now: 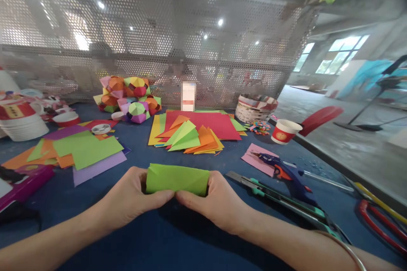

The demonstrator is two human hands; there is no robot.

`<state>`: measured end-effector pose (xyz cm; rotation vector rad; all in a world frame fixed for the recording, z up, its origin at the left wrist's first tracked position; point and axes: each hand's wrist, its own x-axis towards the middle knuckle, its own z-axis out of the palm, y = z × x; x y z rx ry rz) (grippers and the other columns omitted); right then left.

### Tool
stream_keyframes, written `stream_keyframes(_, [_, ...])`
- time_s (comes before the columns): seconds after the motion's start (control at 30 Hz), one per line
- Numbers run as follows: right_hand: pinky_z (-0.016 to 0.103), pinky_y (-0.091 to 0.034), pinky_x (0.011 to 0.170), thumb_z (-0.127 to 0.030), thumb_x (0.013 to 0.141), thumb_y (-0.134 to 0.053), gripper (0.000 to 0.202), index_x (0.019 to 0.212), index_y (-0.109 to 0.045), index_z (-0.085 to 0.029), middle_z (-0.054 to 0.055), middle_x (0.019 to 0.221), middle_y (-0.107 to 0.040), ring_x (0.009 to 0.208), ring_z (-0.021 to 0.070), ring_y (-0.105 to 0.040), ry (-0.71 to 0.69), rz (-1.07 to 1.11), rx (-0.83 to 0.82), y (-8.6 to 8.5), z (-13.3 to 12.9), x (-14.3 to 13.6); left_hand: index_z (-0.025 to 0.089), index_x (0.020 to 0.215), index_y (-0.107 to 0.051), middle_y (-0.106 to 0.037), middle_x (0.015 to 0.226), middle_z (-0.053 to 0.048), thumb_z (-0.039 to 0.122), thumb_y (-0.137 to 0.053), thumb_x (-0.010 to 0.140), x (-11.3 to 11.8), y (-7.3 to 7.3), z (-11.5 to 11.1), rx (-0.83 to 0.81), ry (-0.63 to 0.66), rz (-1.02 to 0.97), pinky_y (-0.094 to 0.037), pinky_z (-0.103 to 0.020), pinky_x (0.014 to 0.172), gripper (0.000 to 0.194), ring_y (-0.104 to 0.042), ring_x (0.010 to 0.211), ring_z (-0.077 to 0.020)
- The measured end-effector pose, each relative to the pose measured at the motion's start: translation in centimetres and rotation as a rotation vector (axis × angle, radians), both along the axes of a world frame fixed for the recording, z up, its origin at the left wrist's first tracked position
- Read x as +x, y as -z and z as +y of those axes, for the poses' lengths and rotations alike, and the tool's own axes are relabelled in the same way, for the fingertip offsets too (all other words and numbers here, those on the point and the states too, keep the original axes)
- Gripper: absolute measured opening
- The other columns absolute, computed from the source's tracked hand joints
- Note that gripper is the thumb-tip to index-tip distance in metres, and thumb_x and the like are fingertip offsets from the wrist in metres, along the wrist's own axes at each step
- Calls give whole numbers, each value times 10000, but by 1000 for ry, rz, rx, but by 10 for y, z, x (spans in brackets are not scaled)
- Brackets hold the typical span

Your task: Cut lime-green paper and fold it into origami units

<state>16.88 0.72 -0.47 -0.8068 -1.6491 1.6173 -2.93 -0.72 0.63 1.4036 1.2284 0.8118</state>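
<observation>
Clearly, things crowd the left end of the table, where a white tub (23, 128) with a red label is cut off by the picture's edge; small pieces heaped at its top are hard to tell apart. Below it, a purple box (33, 182) is cut off too, partly behind something black. Next come loose coloured sheets (92, 148), overlapping so that the lower ones are mostly hidden, and behind them paper balls (137, 112) in a pile.

Near the middle, the left hand (130, 192) grips one end of the folded green paper (178, 178), its thumb along the lower edge and its other fingers mostly hidden behind. The right hand (219, 199) holds the other end likewise, the thumb tips almost meeting. Blue tabletop (178, 241) shows in front of the hands, and a strip of it separates them from the paper stack (206, 125) beyond. A blurred upright thing (188, 98) stands behind that stack.

To the right, a woven basket (254, 109) holds something I cannot make out, and a paper cup (284, 132) stands upright close to the table's edge. The cutter (282, 199) lies beside the right hand, the glue gun (291, 173) beyond it, and red-handled scissors (378, 222) run out of view
</observation>
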Motion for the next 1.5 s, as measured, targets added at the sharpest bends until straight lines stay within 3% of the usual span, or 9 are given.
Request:
stream_keyframes(0.2, [207,-449,620,-225,737,-745,243,977,-779,-202,-41,768,-678,632,96,-507,3,-43,26,4,1,3,220,930,-829,-810,874,-10,292,-881,614,-1,3,2,-48,42,-65,-538,-232,707,328,-711,807,-224])
stream_keyframes(0.5, [216,-431,607,-247,687,-738,109,717,-663,-174,-46,657,-579,609,94,-457,79,-57,100,-2,7,5,201,879,-822,-806,835,-35,471,-858,626,-8,-3,8,5,61,-4,-546,-317,844,371,-718,867,-253])
stream_keyframes(0.8, [205,-409,586,-213,674,-742,139,794,-698,-158,-45,683,-598,605,84,-453,65,-27,93,0,8,4,205,886,-814,-805,869,-37,497,-833,633,-10,-4,10,31,79,37,-524,-321,847,387,-707,902,-258])
stream_keyframes(1.03, [218,-422,601,-278,693,-746,202,849,-720,-153,-23,719,-636,621,92,-480,111,-41,151,1,12,8,186,720,-779,-758,726,-23,501,-835,589,-11,-9,12,66,-10,97,-453,-245,611,345,-619,660,-164])
stream_keyframes(1.3, [237,-434,615,-360,638,-804,268,778,-688,-163,-7,726,-647,640,111,-498,130,-66,176,0,13,9,165,670,-738,-680,629,-12,515,-827,582,-14,-8,14,156,-27,185,-408,-241,552,372,-561,593,-149])
stream_keyframes(1.5, [230,-403,580,-321,681,-726,179,718,-656,-161,-13,666,-611,608,102,-481,107,-93,204,2,14,9,184,598,-683,-625,592,11,499,-790,559,-13,-11,17,159,3,193,-381,-249,575,336,-510,586,-136])
